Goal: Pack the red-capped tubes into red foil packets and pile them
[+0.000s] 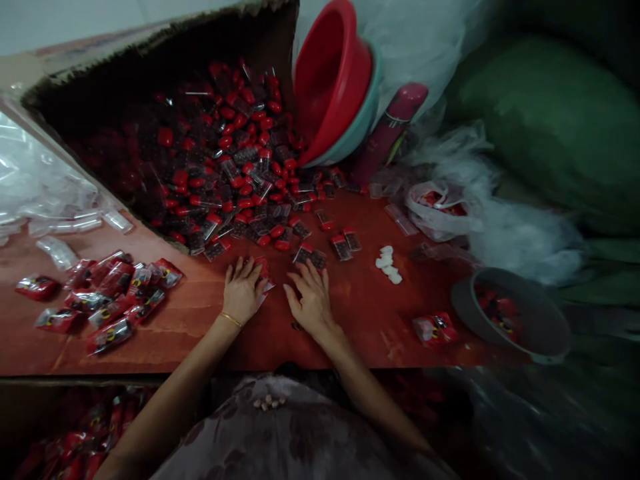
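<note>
My left hand (240, 293), with a yellow bangle at the wrist, lies palm down with its fingers stretched out. Its thumb side rests on a small red packet (264, 268) with a pale edge, partly hidden by the hand. To the right, my right hand (311, 300) has its fingers apart. Its fingertips touch a small clear case (311, 256) at the near edge of the pile; whether they press on it is unclear. Many clear cases with red caps (245, 190) spill toward both hands from a tipped cardboard box (100, 163).
Wrapped red packets (117, 290) lie in a heap at left, near clear plastic sleeves (57, 250). At right are a grey bowl (543, 327) holding red pieces, white bits (387, 263) and another red packet (435, 329). A red basin (335, 87) and pink flask (383, 133) stand behind.
</note>
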`<state>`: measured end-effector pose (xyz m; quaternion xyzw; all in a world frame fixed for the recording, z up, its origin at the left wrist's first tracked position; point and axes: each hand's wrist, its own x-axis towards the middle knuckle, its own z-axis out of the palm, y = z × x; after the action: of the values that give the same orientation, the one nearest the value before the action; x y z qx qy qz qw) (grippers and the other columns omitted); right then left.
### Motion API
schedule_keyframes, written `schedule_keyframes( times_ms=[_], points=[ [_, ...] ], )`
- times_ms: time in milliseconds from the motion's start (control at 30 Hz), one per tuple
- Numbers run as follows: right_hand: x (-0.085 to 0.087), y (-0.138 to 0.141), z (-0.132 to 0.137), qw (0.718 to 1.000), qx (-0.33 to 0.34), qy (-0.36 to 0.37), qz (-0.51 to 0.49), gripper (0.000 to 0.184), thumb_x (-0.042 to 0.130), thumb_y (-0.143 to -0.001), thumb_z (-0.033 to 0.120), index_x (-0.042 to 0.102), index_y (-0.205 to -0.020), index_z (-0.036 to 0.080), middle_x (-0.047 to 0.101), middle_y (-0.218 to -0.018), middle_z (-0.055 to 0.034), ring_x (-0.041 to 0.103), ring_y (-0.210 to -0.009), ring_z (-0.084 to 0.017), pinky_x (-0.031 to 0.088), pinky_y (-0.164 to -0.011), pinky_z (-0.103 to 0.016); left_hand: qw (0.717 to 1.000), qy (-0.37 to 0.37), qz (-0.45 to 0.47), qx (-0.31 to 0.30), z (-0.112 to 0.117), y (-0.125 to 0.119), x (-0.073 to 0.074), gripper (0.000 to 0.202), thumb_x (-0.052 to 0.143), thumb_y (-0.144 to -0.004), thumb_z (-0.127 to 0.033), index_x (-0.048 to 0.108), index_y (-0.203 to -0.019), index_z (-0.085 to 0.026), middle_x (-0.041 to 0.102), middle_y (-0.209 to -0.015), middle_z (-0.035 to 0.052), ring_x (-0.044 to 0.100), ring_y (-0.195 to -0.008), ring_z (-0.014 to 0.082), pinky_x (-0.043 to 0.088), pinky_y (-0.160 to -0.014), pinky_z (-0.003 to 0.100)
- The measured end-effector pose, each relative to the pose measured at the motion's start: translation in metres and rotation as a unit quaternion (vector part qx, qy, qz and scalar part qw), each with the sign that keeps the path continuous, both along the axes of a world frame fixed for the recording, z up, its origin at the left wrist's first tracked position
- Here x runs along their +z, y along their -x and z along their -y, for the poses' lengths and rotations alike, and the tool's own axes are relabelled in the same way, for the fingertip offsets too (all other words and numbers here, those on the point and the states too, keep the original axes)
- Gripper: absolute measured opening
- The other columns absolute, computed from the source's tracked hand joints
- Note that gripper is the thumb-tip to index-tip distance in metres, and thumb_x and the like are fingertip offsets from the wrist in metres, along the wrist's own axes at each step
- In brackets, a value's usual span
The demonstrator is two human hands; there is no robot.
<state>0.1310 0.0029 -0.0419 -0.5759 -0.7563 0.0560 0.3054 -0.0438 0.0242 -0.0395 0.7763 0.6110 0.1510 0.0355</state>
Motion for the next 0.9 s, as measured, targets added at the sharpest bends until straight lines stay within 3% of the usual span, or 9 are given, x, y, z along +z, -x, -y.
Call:
schedule_keyframes(
  times_ms=[67,300,467,667,900],
  points=[
    [-0.001,0.002,0.003,1.000,0.007,0.000,-0.010,0.026,0.045,-0.089,0.029,0.063,-0.103,0.016,0.060,-0.122,-0.0125,0.042,-0.126,-0.030,0.024,-0.105,-0.056,1.000,0.002,-0.003,0.011,-0.002,-0.001,-0.001,0.037,0.044,-0.087,-0.035,0.061,-0.117,-0.023,0.053,-0.133,0.0085,0.037,-0.130,0.0338,0.029,-0.103,0.054],
    [0.003,0.001,0.006,0.999,0.014,-0.002,-0.034,0.021,0.047,-0.088,0.026,0.065,-0.097,0.020,0.065,-0.113,-0.0086,0.051,-0.118,-0.025,0.023,-0.106,-0.052,0.999,0.023,0.022,0.043,-0.014,-0.002,0.001,0.025,0.050,-0.085,-0.033,0.071,-0.097,-0.030,0.065,-0.118,0.0018,0.043,-0.126,0.0294,0.028,-0.106,0.051],
    [0.000,0.002,0.008,0.999,0.024,-0.013,-0.046,0.021,0.047,-0.088,0.025,0.066,-0.096,0.021,0.068,-0.108,-0.0075,0.054,-0.113,-0.023,0.021,-0.107,-0.050,0.998,0.039,0.031,0.030,-0.010,-0.002,0.003,0.035,0.052,-0.083,-0.038,0.062,-0.115,-0.028,0.052,-0.134,0.0052,0.037,-0.131,0.0324,0.029,-0.103,0.055],
    [-0.006,0.003,0.010,0.998,0.022,-0.011,-0.061,0.021,0.047,-0.087,0.025,0.067,-0.093,0.021,0.070,-0.103,-0.0068,0.057,-0.110,-0.023,0.022,-0.107,-0.050,0.999,0.024,0.029,0.040,-0.017,-0.005,0.001,0.028,0.047,-0.086,-0.036,0.068,-0.104,-0.031,0.059,-0.127,0.0027,0.043,-0.127,0.0301,0.029,-0.104,0.053],
    [0.002,0.004,0.007,0.997,0.015,-0.013,-0.070,0.020,0.048,-0.087,0.025,0.067,-0.092,0.022,0.070,-0.102,-0.0056,0.061,-0.101,-0.021,0.027,-0.105,-0.046,0.998,0.032,0.046,0.035,-0.018,-0.002,-0.004,0.029,0.049,-0.085,-0.035,0.067,-0.108,-0.030,0.056,-0.130,0.0041,0.040,-0.129,0.0306,0.027,-0.104,0.055]
  ],
)
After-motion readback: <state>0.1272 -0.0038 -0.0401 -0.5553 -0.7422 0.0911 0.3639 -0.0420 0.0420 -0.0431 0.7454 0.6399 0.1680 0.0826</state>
